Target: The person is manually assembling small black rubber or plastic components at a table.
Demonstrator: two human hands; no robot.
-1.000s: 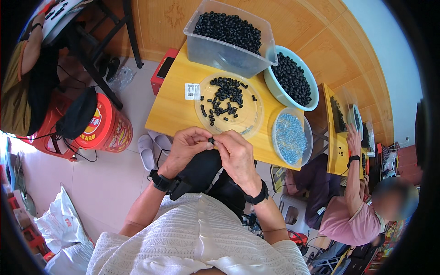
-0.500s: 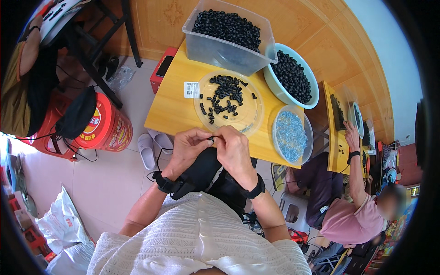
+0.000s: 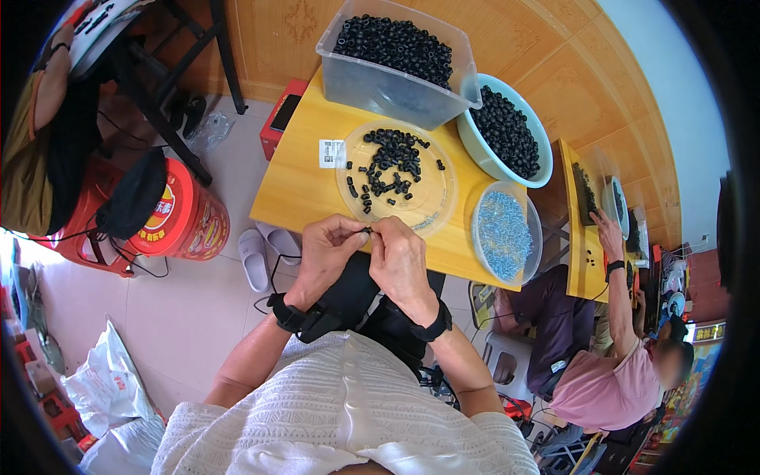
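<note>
At the near edge of the yellow wooden table [image 3: 305, 186], the left hand [image 3: 326, 255] and the right hand [image 3: 402, 263] meet fingertip to fingertip, both pinched shut on one small black ring [image 3: 367, 230]; it is too small to tell more than its dark colour and round shape. Both wrists wear black bands.

Going from left to right: a red round drum [image 3: 186, 218] stands on the pale tiled floor [image 3: 182, 317], with a black bag [image 3: 131, 198] lying against it. A pair of light slippers [image 3: 255, 257] lies just beside the table's edge. On the table, a small white label [image 3: 332, 153] sits near a clear, shallow plastic plate [image 3: 431, 210] holding a loose scatter of black rings [image 3: 388, 162]. Behind it is a clear plastic tub [image 3: 380, 83] heaped with the same rings. To the right, a pale blue bowl [image 3: 483, 154] holds more of them, and a clear round dish [image 3: 529, 241] is filled with small shiny metal parts [image 3: 502, 235].

Further right, another person in a pink shirt [image 3: 594, 388] reaches a hand [image 3: 608, 231] to a second yellow table [image 3: 584, 253]. The wall behind is wood panelling [image 3: 554, 71].
</note>
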